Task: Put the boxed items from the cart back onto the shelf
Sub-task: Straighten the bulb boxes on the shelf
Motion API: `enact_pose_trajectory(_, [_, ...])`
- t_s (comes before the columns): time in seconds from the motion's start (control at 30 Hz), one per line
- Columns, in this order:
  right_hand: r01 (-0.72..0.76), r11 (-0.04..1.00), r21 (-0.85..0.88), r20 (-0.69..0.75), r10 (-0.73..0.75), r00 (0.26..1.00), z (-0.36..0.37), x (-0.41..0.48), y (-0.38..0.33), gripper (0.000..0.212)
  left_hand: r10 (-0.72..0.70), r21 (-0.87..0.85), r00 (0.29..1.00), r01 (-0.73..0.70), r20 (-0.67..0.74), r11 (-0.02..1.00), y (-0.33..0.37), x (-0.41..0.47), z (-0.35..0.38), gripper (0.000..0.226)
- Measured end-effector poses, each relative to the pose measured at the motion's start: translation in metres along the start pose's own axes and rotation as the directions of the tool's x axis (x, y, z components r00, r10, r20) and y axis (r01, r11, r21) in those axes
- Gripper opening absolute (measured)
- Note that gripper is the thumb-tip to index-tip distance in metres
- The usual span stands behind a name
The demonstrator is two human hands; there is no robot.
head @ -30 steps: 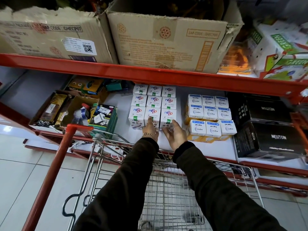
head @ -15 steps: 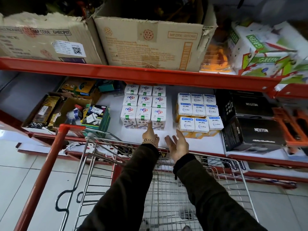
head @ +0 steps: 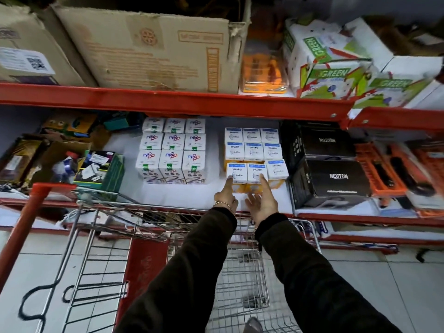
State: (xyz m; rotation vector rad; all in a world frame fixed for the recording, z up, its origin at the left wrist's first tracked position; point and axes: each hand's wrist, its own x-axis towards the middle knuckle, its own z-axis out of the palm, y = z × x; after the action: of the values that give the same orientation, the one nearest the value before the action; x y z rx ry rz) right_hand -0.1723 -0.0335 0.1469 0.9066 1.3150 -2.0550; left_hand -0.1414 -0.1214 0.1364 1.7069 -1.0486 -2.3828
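With both the left hand (head: 225, 197) and right hand (head: 262, 200) released and empty, fingertips against the front row of blue-and-white boxes (head: 247, 173) on the shelf (head: 182, 191) directly ahead, press evenly to square the row.

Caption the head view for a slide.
Both hands reach over the cart to touch the front blue-topped boxes on the shelf.

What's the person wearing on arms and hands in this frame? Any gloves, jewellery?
Both arms are in long, dark brownish-black sleeves with ribbed cuffs ending at the wrists. The left hand and right hand are bare, no gloves. A thin beaded gold-coloured bracelet sits on the left wrist. No rings or watch can be made out.
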Motion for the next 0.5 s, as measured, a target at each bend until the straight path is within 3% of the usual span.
enact_pose_trajectory(0.23, [-0.006,1.000,0.031,0.040,0.005,0.999,0.004,0.007,-0.003,0.017,0.042,-0.016,0.999,-0.041,0.028,0.999,0.001,0.014,0.011,0.042])
enact_pose_trajectory(0.37, [-0.010,1.000,0.024,0.055,0.008,0.998,0.007,0.011,-0.005,0.028,0.048,-0.049,0.999,-0.048,-0.015,0.998,0.007,0.023,0.013,0.028])
enact_pose_trajectory(0.5, [-0.011,0.999,-0.051,0.063,0.014,0.998,0.009,0.013,-0.007,0.028,0.049,-0.090,0.998,-0.052,-0.032,0.995,0.010,0.021,0.016,0.034])
